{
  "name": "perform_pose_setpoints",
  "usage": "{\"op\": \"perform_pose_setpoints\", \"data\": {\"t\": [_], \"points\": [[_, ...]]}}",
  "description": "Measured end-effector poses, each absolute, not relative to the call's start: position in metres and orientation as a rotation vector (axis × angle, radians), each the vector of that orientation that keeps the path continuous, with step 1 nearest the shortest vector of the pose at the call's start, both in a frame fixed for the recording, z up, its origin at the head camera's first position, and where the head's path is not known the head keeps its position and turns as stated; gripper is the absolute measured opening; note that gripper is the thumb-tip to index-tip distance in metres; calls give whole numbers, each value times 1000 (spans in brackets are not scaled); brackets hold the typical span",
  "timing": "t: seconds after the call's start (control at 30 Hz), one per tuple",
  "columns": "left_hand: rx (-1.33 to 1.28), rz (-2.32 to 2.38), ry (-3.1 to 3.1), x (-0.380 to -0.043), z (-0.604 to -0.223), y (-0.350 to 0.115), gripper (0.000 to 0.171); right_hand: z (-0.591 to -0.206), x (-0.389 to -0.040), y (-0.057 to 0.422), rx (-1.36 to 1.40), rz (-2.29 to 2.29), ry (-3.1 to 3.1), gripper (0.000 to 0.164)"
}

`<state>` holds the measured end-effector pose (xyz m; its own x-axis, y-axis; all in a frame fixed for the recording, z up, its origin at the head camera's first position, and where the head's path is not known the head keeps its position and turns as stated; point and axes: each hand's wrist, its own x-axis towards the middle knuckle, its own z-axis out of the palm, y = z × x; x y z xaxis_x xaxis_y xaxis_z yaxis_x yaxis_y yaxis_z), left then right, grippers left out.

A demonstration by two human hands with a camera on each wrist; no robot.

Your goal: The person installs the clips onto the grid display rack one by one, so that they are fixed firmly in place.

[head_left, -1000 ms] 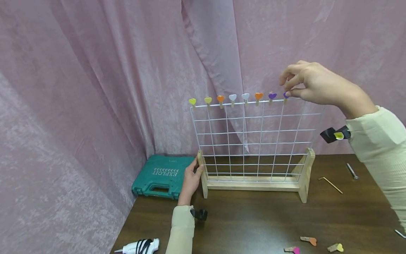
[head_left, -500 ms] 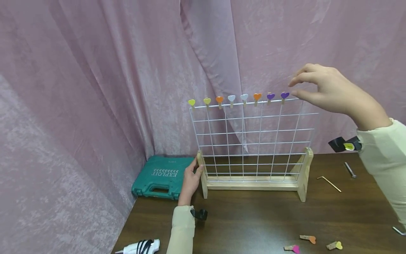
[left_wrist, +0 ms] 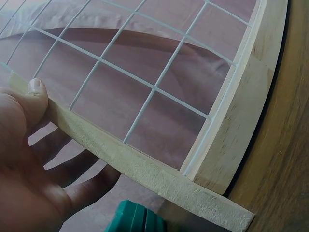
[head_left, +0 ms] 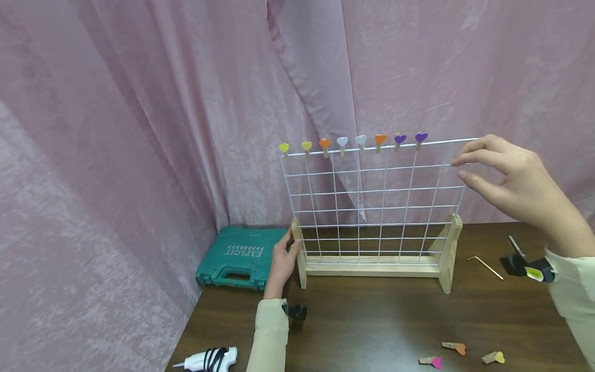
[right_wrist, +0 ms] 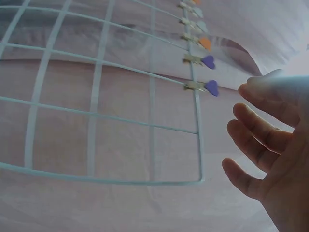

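Observation:
A white wire grid (head_left: pixel 383 190) stands upright in a pale wooden stand (head_left: pixel 367 269). Along its top wire sit several heart-topped wooden clothespins: yellow, orange, white and purple. The rightmost purple clothespin (head_left: pixel 421 137) is also in the right wrist view. My left hand (head_left: pixel 281 261) grips the stand's left side post (left_wrist: pixel 145 169), thumb on the near face and fingers behind. My right hand (head_left: pixel 516 175), holding nothing, hovers beside the grid's upper right corner with fingers spread and slightly bent. The right wrist view shows those fingers apart from the clothespins.
On the table lie a pink clothespin (head_left: pixel 430 362), an orange clothespin (head_left: pixel 454 347) and a yellow clothespin (head_left: pixel 494 357). A hex key (head_left: pixel 486 267) is right of the stand. A green tool case (head_left: pixel 244 254) lies left; a white corded tool (head_left: pixel 209 359) is front left.
My right hand has let go of the rightmost purple clothespin, which stays on the top wire. That hand has moved right and down. My left hand keeps its grip on the post.

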<state>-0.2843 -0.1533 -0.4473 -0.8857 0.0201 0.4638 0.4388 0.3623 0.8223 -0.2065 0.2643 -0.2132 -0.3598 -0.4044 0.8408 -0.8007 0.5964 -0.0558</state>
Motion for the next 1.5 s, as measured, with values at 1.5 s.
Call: {"op": "perform_pose_setpoints", "data": {"t": [1.5], "points": [[-444,-1575,-2250,-266,-420,-148,49,-443,-144,284,1162,444,-2675,24]]}}
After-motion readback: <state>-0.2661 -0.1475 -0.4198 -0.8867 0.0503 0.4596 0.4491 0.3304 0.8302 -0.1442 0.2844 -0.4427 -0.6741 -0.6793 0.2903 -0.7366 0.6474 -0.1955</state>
